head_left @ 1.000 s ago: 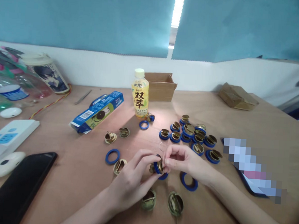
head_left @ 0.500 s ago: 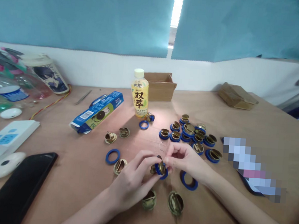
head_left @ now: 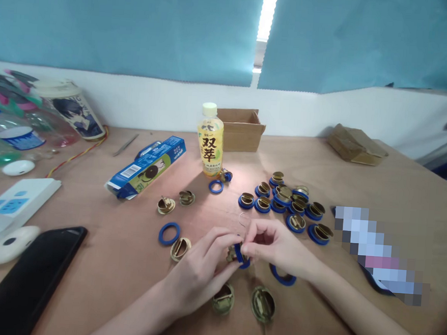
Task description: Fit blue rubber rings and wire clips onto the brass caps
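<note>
My left hand (head_left: 199,260) grips a round brass-coloured fitting with a blue rubber ring (head_left: 237,254), held tilted just above the table. Thumb and forefinger of my right hand (head_left: 273,245) are pinched together at the fitting's right side; whatever lies between those fingertips is hidden. Beneath my right hand lies a loose blue ring (head_left: 284,279), partly covered. Two bare brass fittings, one on the left (head_left: 223,299) and one on the right (head_left: 263,303), rest nearer to me. Left of my left hand are another bare fitting (head_left: 179,248) and a blue ring (head_left: 169,233).
Several ringed brass fittings (head_left: 283,194) cluster at right centre. A yellow drink bottle (head_left: 210,146) stands before a cardboard box (head_left: 243,135). A blue carton (head_left: 147,167) lies to the left. Black phone (head_left: 32,281) at left; blurred-out phone (head_left: 378,255) at right.
My right hand has moved slightly down and in against the fitting, covering more of it and of the loose ring below. My left hand keeps its grip.
</note>
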Tool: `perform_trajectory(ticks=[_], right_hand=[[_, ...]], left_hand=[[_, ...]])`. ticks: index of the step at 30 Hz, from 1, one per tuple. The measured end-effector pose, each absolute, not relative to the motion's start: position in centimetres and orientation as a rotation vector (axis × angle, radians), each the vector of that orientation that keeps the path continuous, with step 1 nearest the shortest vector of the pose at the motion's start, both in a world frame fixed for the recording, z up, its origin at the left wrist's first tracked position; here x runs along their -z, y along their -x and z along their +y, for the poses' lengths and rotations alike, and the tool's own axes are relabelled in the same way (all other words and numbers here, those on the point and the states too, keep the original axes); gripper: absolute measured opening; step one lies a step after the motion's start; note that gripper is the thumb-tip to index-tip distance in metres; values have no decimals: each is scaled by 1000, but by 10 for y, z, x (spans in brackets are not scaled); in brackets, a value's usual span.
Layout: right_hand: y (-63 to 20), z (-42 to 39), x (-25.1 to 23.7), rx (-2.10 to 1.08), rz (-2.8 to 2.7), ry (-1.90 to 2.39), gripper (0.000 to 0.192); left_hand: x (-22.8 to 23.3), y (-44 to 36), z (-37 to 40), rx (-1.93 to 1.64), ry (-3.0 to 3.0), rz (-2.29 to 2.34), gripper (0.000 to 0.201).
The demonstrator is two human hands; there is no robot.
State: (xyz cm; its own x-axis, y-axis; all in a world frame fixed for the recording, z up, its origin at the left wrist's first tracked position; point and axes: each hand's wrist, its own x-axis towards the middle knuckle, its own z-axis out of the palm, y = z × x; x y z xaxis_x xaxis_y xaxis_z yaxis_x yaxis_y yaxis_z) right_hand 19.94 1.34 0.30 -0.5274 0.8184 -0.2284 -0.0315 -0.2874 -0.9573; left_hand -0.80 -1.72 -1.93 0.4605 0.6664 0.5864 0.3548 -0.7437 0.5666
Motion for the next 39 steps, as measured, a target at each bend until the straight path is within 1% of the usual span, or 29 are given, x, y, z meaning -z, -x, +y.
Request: perform_trajectory(ticks=[7, 14, 21, 25, 31, 39], right_hand=[[-203, 15, -6, -1995, -1432, 1001, 40], [-201, 15, -7, -2007, -1403, 955, 41], [-203, 15, -4, -1991, -1441, 936, 43], [-204, 15, -1, -2013, -1422, 919, 46], [-202, 14, 0, -2065, -1377, 862, 47], [-201, 15, -2, -2047, -1438, 914, 50]], left_hand=[[18, 7, -18, -1229, -2368, 801, 36], [15, 9, -17, -1247, -2412, 748, 36], [17, 10, -22, -1189, -2443, 750, 47], [18, 10, -24, -1159, -2466, 758, 42], [19, 8, -22, -1205, -2475, 717, 35], [26, 14, -27, -1120, -2548, 716, 45]])
